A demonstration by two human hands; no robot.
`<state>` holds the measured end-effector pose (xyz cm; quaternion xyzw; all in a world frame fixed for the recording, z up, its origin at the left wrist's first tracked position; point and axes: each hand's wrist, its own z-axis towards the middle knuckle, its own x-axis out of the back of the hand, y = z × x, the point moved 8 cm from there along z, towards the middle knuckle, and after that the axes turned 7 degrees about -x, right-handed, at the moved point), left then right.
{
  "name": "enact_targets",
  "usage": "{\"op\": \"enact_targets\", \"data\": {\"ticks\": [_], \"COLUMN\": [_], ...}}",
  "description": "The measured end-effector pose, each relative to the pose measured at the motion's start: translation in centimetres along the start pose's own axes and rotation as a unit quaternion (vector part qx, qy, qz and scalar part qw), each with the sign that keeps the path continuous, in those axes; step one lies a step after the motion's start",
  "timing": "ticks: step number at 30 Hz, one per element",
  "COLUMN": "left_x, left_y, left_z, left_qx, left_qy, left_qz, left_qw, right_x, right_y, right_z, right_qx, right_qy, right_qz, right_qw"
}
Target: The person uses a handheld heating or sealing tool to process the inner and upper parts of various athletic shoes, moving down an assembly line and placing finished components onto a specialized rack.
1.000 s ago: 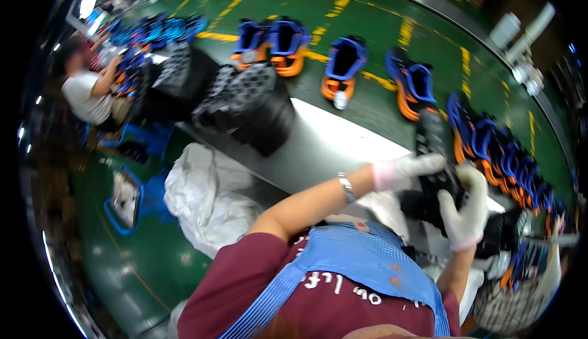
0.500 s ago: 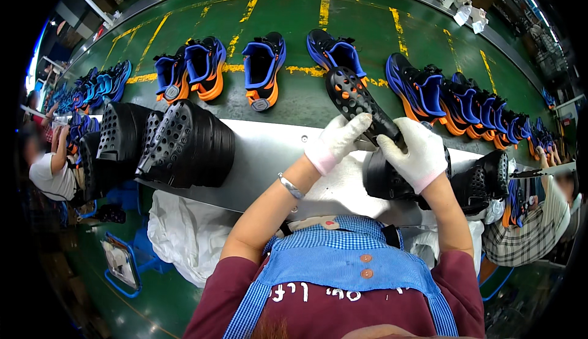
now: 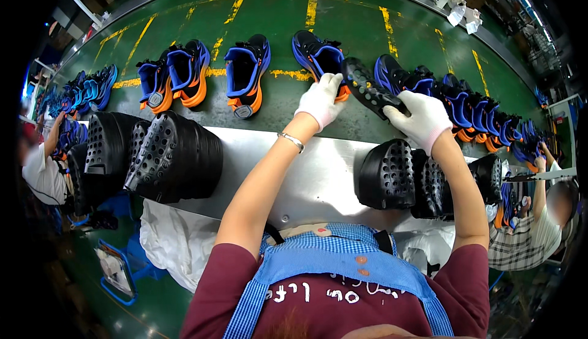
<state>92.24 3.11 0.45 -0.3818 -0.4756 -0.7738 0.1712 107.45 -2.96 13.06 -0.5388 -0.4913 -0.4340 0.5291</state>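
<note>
My right hand point(image 3: 421, 120), in a white glove, is closed around one end of a black perforated insole point(image 3: 367, 87). The insole's other end points away and to the left, beside the heel of a sneaker point(image 3: 314, 49). This sneaker is black and blue with an orange sole, toe pointing away from me. My gloved left hand point(image 3: 321, 101) is closed at its heel, fingers at the collar; the fingertips are partly hidden. On the metal ledge, nested stacks of similar black insoles stand at left point(image 3: 177, 155) and right point(image 3: 386, 176) of my arms.
More sneakers stand on the green surface point(image 3: 275, 14): three to the left point(image 3: 246, 72), and a row point(image 3: 456, 103) running off to the right. The bare metal ledge point(image 3: 294, 173) lies under my arms. Other people point(image 3: 46, 167) work at both sides. White plastic sheeting point(image 3: 174, 241) hangs below the ledge.
My left hand has let go of the insole and moved away to the sneaker's heel. My right hand has carried the insole forward and slightly right. The sneakers sit a little farther left in view.
</note>
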Motion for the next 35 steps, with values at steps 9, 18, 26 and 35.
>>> {"op": "enact_targets", "data": {"ticks": [9,18,26,35], "left_x": [-1.1,-1.4,-4.1,-5.1], "left_y": [1.9,1.9,0.2,-0.5], "left_z": [-4.6,-4.6,-3.9,-1.9], "left_qx": [-0.004,0.044,0.099,0.105], "left_qy": [0.029,-0.011,-0.123,-0.312], "left_qz": [-0.093,-0.037,-0.015,0.013], "left_qw": [0.995,0.998,0.987,0.944], "right_x": [-1.2,-4.3,-10.4,-15.2], "right_y": [-0.2,-6.0,-6.9,-4.6], "right_z": [3.6,7.2,7.3,10.3], "right_qx": [0.003,0.003,-0.036,-0.194], "right_qy": [-0.215,-0.167,-0.118,-0.206], "right_qz": [-0.002,-0.101,-0.078,0.193], "right_qw": [0.977,0.981,0.989,0.940]}}
